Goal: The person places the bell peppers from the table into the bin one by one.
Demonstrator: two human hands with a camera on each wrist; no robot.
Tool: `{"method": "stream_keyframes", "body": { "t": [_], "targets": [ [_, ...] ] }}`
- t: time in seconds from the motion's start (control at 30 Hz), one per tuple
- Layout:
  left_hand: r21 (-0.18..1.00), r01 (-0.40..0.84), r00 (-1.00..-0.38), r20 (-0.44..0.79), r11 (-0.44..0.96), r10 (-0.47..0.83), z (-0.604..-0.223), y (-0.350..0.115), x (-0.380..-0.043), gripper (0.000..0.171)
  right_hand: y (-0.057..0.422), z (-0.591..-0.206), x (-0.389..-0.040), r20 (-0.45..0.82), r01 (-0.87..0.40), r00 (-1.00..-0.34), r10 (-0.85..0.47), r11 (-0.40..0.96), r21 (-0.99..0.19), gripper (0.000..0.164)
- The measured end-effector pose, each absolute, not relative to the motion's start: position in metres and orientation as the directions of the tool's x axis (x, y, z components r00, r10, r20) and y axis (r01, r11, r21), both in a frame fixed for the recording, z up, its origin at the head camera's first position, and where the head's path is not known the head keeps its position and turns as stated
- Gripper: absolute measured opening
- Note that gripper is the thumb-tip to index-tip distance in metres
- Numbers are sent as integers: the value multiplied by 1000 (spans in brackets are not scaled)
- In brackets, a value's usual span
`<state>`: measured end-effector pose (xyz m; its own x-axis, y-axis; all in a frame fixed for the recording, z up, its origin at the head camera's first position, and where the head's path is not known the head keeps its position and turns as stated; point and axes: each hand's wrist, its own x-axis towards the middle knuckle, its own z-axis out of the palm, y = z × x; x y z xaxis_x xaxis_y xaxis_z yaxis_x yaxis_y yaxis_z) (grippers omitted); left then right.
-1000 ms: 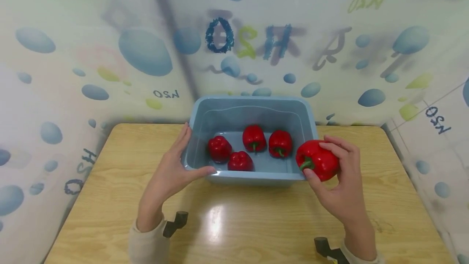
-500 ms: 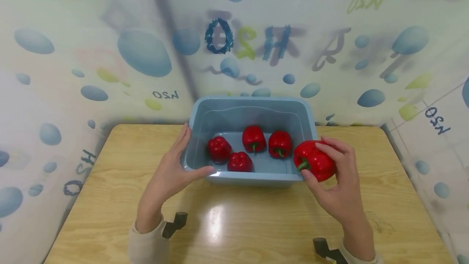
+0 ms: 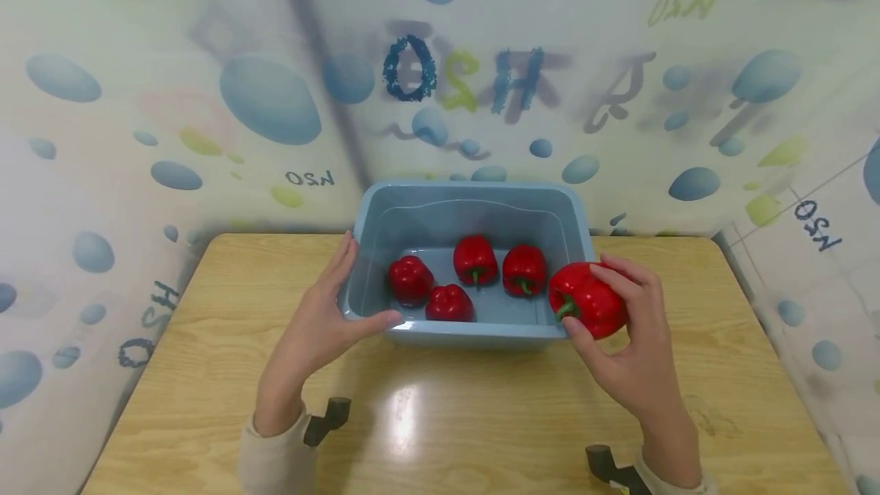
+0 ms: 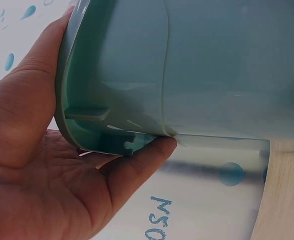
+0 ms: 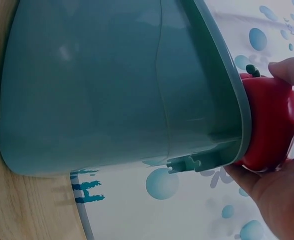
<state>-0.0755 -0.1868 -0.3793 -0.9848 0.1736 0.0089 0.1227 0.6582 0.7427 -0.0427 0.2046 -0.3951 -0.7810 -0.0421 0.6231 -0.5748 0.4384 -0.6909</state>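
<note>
My right hand (image 3: 639, 334) grips a glossy red bell pepper (image 3: 591, 300) with a green stem, at the front right corner of a blue plastic bin (image 3: 474, 333). In the right wrist view the pepper (image 5: 271, 120) is right at the bin's rim, thumb near its stem. My left hand (image 3: 319, 327) holds the bin's front left corner, thumb along the front rim and fingers down the left side; the left wrist view shows a fingertip against the bin's outer wall (image 4: 206, 75). Inside lie several red peppers, among them one at the left (image 3: 411, 279) and one at the right (image 3: 525, 270).
The bin stands on a light wooden table (image 3: 467, 418), close to its back edge. Behind it rises a pale wall covering (image 3: 481, 59) printed with blue and green drops. Dark mounts (image 3: 328, 420) sit at both sleeves.
My right hand and its pepper have shifted slightly left, toward the bin's inside. The left hand keeps its hold, and the peppers in the bin lie as before.
</note>
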Motion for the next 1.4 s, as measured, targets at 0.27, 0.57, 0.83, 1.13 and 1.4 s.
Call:
{"method": "stream_keyframes", "body": {
  "t": [0.27,0.57,0.83,1.13,1.4],
  "targets": [
    [744,107,-986,-4,659,165,-379,-186,-75,119,204,-396,-43,624,-575,-780,-45,443,-688,86],
    [740,111,-986,0,663,166,-379,-186,-75,118,204,-396,-43,621,-564,-782,-46,475,-675,86],
    [740,118,-986,6,662,169,-379,-186,-75,118,202,-394,-43,618,-559,-785,-49,487,-672,91],
    [745,137,-983,22,653,182,-380,-184,-76,118,201,-393,-41,604,-542,-795,-48,503,-674,88],
    [738,122,-985,8,663,173,-379,-186,-74,118,200,-393,-42,576,-515,-816,-55,521,-680,89]
  ]
}}
